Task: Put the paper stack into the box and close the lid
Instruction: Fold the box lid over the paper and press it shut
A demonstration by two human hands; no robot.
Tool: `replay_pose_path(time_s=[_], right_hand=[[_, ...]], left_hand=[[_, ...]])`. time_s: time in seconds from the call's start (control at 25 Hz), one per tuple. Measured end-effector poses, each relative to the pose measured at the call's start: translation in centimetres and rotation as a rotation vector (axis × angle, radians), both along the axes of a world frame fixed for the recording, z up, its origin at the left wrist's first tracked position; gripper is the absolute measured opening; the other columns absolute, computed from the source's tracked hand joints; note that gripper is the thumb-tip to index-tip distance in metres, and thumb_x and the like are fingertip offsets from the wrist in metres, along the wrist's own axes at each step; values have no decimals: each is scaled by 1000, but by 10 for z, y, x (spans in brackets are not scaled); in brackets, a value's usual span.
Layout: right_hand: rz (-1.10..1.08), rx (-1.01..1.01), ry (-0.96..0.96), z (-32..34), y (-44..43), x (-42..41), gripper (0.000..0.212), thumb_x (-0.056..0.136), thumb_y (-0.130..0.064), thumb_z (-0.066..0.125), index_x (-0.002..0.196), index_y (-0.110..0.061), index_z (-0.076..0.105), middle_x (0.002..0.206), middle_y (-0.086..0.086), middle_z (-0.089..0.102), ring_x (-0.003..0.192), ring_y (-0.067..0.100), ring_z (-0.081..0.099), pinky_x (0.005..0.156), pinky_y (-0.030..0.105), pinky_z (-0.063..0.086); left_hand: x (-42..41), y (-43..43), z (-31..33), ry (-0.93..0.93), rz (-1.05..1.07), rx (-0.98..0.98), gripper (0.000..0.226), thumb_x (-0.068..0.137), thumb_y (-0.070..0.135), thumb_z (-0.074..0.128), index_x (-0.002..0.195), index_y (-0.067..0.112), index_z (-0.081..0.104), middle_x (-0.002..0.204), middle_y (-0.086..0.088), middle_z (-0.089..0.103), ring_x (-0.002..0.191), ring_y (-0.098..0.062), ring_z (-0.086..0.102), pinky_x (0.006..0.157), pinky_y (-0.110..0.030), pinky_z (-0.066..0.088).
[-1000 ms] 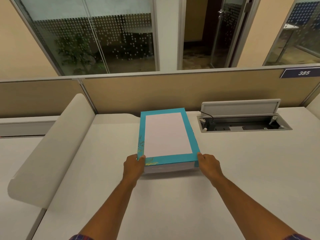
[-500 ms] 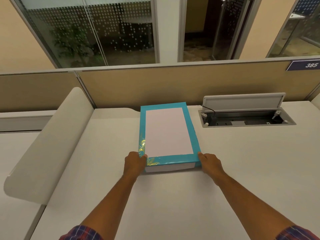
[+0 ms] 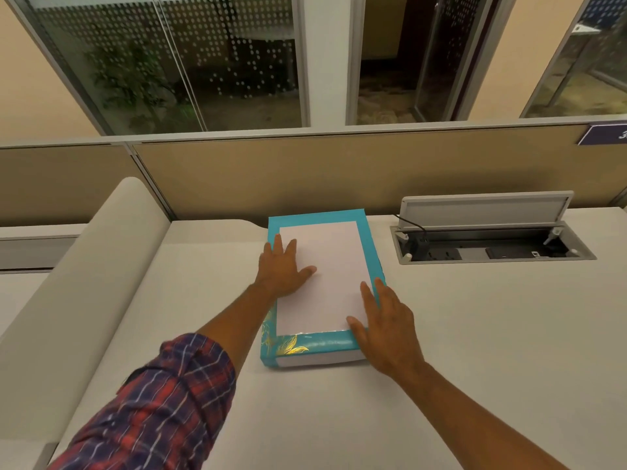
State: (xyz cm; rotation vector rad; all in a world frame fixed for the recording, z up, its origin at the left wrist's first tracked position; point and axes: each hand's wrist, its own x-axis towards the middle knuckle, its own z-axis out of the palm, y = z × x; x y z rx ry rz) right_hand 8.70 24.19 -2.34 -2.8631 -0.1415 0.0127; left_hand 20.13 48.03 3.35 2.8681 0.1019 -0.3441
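A flat box with a teal lid [image 3: 368, 239] lies on the white desk, the lid down over a white base that shows at the near end. The lid has a white panel [image 3: 325, 266] in its middle and gold leaf print at the near left corner. My left hand [image 3: 283, 268] lies flat on the lid's left side, fingers spread. My right hand [image 3: 386, 329] rests flat on the lid's near right corner, fingers apart. The paper stack is hidden from view.
An open cable hatch [image 3: 492, 239] with a raised grey flap and a black plug is set in the desk right of the box. A tan partition [image 3: 339, 174] runs behind. A curved white divider [image 3: 84, 283] stands at the left.
Both hands have left the lid's near corners and moved onto its top, palms flat. The lid sits lower on the base than a second ago.
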Motion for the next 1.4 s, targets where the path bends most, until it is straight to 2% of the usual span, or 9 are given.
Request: replay_pose_path(time_s=[0.16,0.28,0.56,0.72,0.88,0.96,1.04,1.12,1.4], right_hand=[[18,-79,64,-13,6,13,91,91,-83,5,166,-33,1,178,5,-5,164,36,0,129,59,20],[12,-88,68,-23,8,15,97,84,-86,-8,166,-34,-2,178,5,-6,164,38,-5,129,57,23],[-9,-87,88,-26,11,20,98,86,-86,-2,167,-32,9,178,4,0,164,37,-3,120,54,38],[-6,-84,97,-26,12,18,103,81,-88,-11,167,-34,5,178,3,-5,164,36,-6,119,55,42],[-87,-9,35,-25,12,12,102,85,-89,6,167,-30,-1,178,5,-12,164,36,-4,117,50,43],[-181,87,51,-27,9,7,108,84,-91,20,165,-28,-13,178,5,-7,164,37,6,119,46,41],[-270,215,113,-27,7,2,115,81,-92,31,163,-27,-16,173,7,20,155,33,36,117,44,45],[-326,235,133,-26,7,-4,116,78,-93,31,162,-25,-11,160,5,43,138,27,55,108,41,53],[-328,277,185,-13,-1,-30,100,95,-74,40,165,-10,8,149,10,52,128,28,60,101,41,57]], left_hand=[[33,-8,-11,119,-22,65,106,89,85,45,170,27,8,179,-11,-9,164,-46,-5,131,-63,6],[48,-13,-16,148,-10,86,113,82,91,47,169,29,8,179,-11,-1,163,-48,-3,128,-69,9],[54,-13,-23,144,-31,154,117,79,93,48,168,28,10,179,-12,3,163,-49,1,127,-71,13],[53,-15,-23,154,-36,172,117,79,94,46,169,28,8,179,-12,1,163,-48,0,127,-71,12],[49,-10,-23,130,-47,154,113,82,91,45,169,29,8,180,-10,-1,164,-44,-2,129,-66,11],[42,-1,-24,102,-65,111,108,88,87,44,170,27,8,180,-9,-4,165,-40,-4,132,-61,8],[28,8,-26,68,-87,85,100,95,80,39,170,23,7,180,-11,-6,165,-38,-6,133,-58,6],[9,11,-31,24,-100,90,91,102,72,34,170,18,8,179,-15,-5,165,-39,-5,134,-56,6],[-71,5,-38,-75,-103,124,74,111,54,27,168,10,11,178,-19,1,165,-39,2,134,-51,11]])
